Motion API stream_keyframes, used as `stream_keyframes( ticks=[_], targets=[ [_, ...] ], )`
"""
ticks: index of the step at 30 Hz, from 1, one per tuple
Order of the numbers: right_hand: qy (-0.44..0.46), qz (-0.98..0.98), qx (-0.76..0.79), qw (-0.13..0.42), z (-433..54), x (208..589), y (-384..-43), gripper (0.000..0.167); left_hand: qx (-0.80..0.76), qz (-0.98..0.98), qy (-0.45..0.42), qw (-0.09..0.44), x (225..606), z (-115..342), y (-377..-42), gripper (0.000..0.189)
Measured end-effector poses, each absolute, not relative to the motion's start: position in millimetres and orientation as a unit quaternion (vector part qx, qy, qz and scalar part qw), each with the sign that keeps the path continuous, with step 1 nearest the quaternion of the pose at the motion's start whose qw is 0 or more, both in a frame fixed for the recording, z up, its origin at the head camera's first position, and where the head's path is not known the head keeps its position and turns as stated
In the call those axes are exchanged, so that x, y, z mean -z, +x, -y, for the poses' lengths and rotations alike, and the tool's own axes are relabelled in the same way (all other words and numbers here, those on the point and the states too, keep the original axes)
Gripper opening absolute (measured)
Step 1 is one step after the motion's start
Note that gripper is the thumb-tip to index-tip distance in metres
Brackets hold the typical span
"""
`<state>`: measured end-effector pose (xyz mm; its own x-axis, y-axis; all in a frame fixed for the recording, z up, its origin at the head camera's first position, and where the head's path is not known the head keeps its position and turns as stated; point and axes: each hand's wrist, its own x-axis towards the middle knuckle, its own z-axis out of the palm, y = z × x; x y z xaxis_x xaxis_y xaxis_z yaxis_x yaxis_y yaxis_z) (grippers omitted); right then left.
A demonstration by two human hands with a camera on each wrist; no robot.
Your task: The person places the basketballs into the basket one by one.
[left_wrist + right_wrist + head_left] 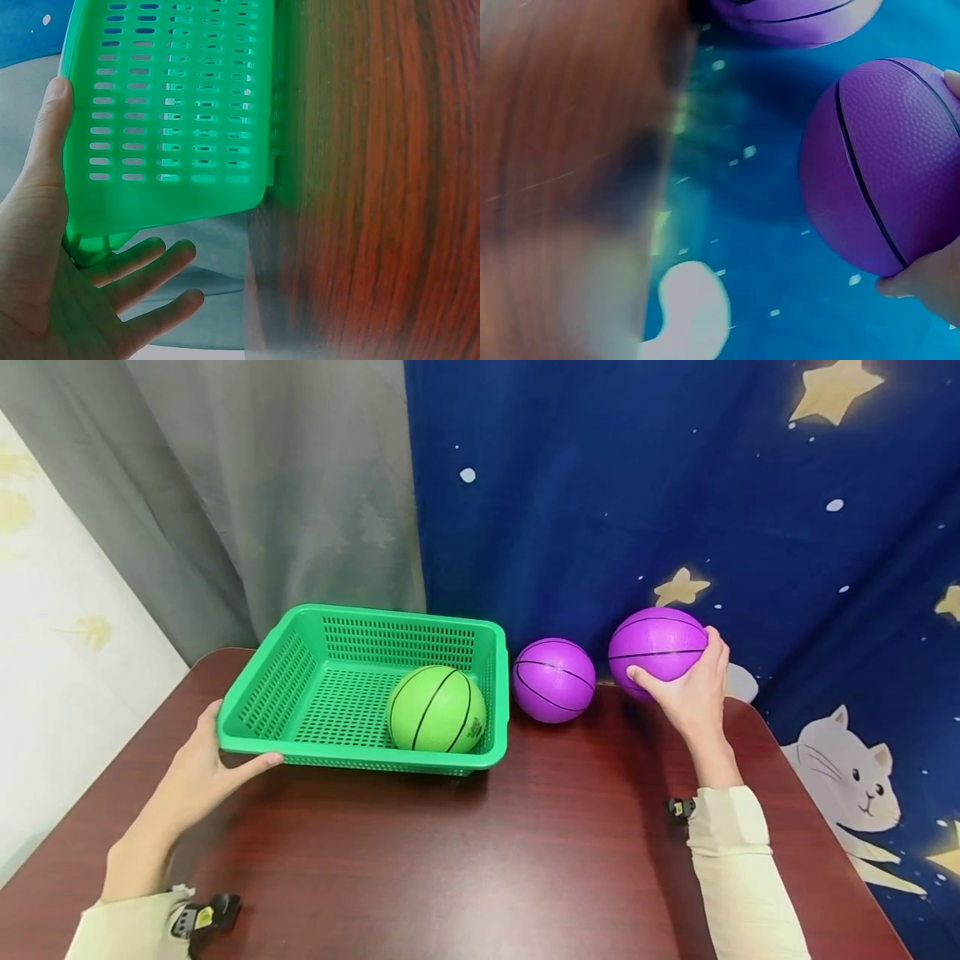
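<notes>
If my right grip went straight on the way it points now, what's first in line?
Probably the blue curtain, met by the purple ball that the right grip holds out ahead; the gap between them is hard to judge.

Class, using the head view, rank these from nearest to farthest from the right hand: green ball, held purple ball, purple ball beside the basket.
1. Held purple ball: gripped in the right hand.
2. Other purple ball: to its left, beside the basket.
3. Green ball: farther left, inside the basket.
</notes>
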<state>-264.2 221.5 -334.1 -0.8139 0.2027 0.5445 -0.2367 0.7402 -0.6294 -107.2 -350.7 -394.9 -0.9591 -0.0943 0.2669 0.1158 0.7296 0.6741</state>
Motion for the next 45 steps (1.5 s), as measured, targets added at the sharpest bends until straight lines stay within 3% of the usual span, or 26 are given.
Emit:
stream_keyframes(
  ticks=[10,25,45],
  targets=[
    [0.081,0.867,-0.365,0.329,-188.2,302.1,-251.3,0.110,0.372,0.918,-0.015,0.138,395.7,348.1,-111.8,0.102],
    [0.110,0.868,-0.381,0.297,-145.3,289.8,-244.8,0.111,0.372,0.917,-0.014,0.140,396.5,344.6,-110.9,0.102],
    [0.257,0.850,-0.401,0.226,-30.9,269.5,-224.0,0.113,0.365,0.919,-0.019,0.145,393.5,352.3,-108.7,0.101]
  ],
)
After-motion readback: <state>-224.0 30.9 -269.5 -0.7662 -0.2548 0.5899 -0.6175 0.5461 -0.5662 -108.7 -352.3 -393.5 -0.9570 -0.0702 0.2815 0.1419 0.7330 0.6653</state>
